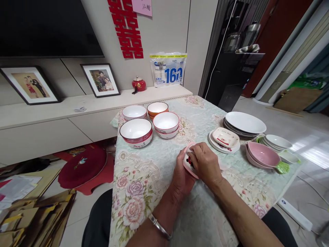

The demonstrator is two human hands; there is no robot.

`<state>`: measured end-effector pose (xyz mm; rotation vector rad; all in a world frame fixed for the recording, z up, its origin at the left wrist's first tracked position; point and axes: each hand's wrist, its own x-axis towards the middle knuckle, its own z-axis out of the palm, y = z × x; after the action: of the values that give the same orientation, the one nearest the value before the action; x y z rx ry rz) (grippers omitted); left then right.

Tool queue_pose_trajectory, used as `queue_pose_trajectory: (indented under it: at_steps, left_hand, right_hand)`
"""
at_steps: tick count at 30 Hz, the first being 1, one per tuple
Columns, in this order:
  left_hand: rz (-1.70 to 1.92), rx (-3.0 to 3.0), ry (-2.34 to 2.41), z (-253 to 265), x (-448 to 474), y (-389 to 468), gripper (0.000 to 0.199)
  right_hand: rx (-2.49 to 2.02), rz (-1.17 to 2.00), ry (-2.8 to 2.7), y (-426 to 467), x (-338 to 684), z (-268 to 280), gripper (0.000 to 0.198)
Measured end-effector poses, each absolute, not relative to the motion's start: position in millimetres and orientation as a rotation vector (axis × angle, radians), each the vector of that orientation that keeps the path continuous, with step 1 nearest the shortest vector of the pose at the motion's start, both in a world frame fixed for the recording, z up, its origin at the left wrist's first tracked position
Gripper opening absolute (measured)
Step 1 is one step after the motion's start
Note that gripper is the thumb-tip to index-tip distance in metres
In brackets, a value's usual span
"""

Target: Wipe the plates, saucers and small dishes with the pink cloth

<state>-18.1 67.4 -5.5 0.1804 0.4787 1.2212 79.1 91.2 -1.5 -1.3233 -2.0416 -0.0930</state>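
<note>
My left hand (181, 173) grips a small dish (189, 164) from below and the side. The dish has a pink rim and a white inside with a red and black cartoon print, and it is tilted up toward me. Over its inner face my right hand (205, 161) is closed, fingers bent, pressing a small white wad (190, 150) against it; the wad is mostly hidden, so its kind is unclear. Just right of my hands, a squarish cartoon dish (226, 136) tops a short stack of small plates (235, 150).
Stacked bowls (136, 128) stand at the table's back left. At the right are dark-rimmed plates with a white top plate (245, 121), pink leaf-shaped bowls (263, 154) and white bowls (279, 141). A red stool (82, 164) and cardboard (38, 219) lie left of the flowered tablecloth (138, 185).
</note>
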Motion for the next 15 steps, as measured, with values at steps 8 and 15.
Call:
queue_pose_trajectory:
  at_steps: [8, 15]
  left_hand:
    - [1.260, 0.278, 0.468, -11.6, -26.9, 68.7, 0.057]
    - [1.252, 0.206, 0.475, -10.2, -26.4, 70.0, 0.052]
  right_hand:
    - [-1.004, 0.651, -2.335, 86.0, 88.3, 27.9, 0.024]
    - [-0.974, 0.336, -2.329, 93.1, 84.5, 12.0, 0.025]
